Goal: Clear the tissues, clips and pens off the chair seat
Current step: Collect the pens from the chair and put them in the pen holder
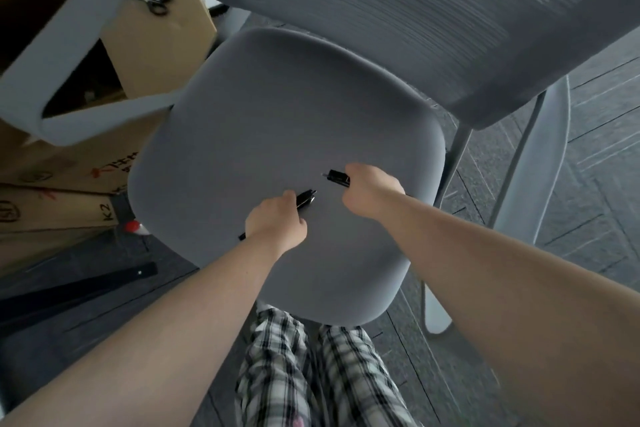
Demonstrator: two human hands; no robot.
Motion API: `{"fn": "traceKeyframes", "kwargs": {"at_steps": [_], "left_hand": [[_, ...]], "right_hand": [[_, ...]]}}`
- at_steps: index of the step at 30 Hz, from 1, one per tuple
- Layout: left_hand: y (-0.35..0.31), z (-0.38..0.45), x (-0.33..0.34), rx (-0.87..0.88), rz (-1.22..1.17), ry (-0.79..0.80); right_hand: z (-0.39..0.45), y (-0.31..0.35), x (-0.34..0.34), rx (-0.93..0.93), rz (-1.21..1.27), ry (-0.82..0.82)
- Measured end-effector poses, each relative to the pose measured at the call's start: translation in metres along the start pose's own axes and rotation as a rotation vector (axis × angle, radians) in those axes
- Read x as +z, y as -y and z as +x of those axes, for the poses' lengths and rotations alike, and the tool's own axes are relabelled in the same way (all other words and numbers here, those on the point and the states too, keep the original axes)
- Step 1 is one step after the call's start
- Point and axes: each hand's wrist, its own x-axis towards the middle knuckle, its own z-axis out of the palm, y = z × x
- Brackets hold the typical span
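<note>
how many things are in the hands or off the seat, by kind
pens, in the left hand, several, count unclear: at least 1
black item, maybe a clip, in the right hand: 1
scissors on a box: 1
total: at least 3

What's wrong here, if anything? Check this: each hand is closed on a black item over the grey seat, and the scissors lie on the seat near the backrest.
One thing is wrong. The scissors lie on the cardboard box left of the chair, not on the seat. The rest holds: the head view shows the left hand and the right hand each closed on a black item over the grey seat.
</note>
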Motion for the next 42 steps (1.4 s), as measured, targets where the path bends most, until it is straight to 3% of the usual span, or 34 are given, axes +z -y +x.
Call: {"fn": "traceKeyframes", "kwargs": {"at_steps": [9,15,20,26,31,42], "left_hand": [[0.029,-0.047,-0.044,-0.047,-0.212,-0.113],[0.071,-0.117,-0.089,-0.155,-0.365,-0.282],[0.119,-0.189,-0.101,-0.344,-0.52,-0.462],[0.192,-0.289,-0.07,-0.563,-0.683,-0.593],[0.238,-0.389,-0.027,-0.644,-0.858,-0.71],[0.306,-0.627,0.089,-0.877,-1.172,-1.092]], "right_hand": [[-0.045,0.023,-0.033,-0.129,0.003,-0.007],[-0.083,0.096,-0.042,-0.336,-0.105,-0.019],[-0.121,0.166,-0.019,-0.499,-0.16,-0.011],[-0.19,0.245,0.051,-0.708,-0.224,0.044],[-0.269,0.295,0.12,-0.848,-0.32,0.071],[-0.48,0.35,0.309,-1.072,-0.278,0.219]]}}
